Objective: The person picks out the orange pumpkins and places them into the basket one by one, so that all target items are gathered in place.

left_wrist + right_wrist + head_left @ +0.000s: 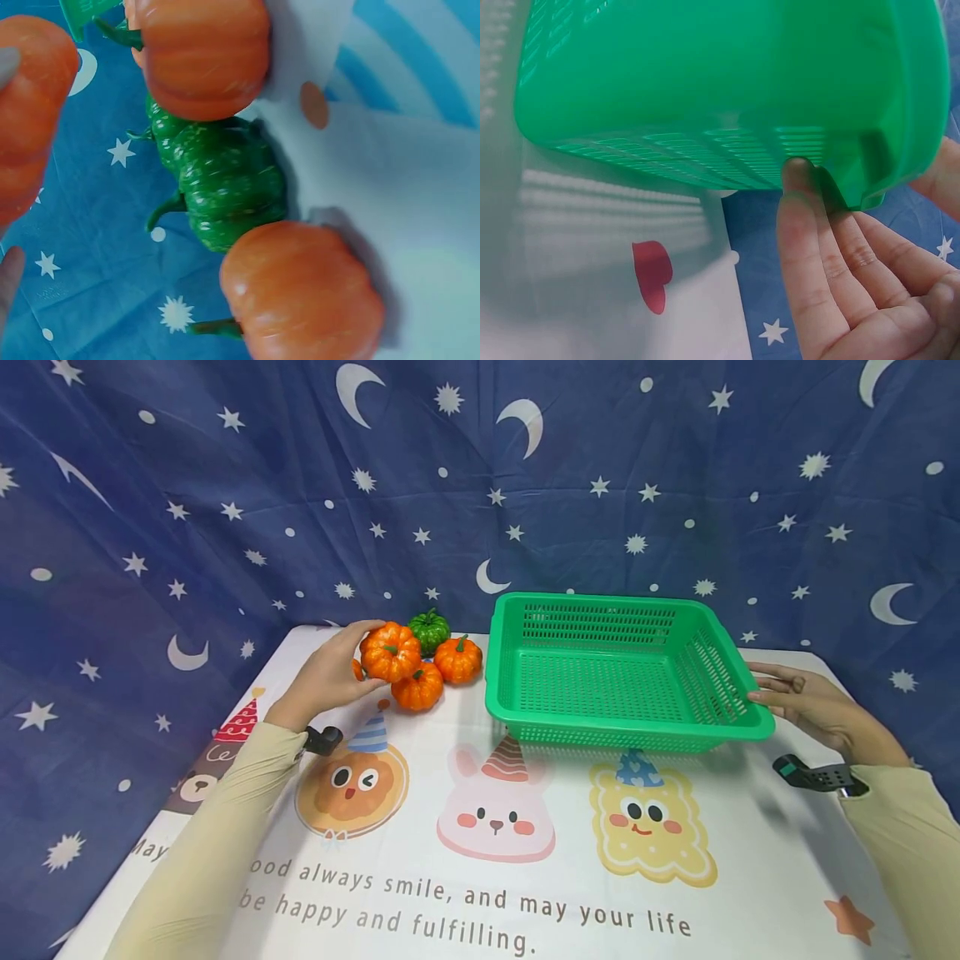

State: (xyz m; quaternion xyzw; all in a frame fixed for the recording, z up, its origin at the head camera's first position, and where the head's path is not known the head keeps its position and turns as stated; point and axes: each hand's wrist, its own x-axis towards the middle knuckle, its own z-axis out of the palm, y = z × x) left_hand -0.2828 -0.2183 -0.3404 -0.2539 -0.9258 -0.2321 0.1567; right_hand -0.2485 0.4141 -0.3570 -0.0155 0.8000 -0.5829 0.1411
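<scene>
My left hand point(330, 670) grips an orange toy pumpkin point(391, 652) with a green stem, thumb below and fingers above. Only part of that pumpkin shows at the left edge of the left wrist view. Close by are orange pumpkins point(417, 687) and a green pumpkin point(430, 632); a second green one point(161, 131) shows in the left wrist view. Another orange piece is mostly hidden by the left hand. At the right end of a green plastic basket point(600, 685), my right hand point(817, 706) holds the rim, its fingers point(802, 240) against the outer wall.
A white tablecloth point(360, 893) printed with cartoon figures and lettering covers the table. Dark blue cloth point(420, 468) with moons and stars hangs behind and at the sides. The basket holds nothing inside.
</scene>
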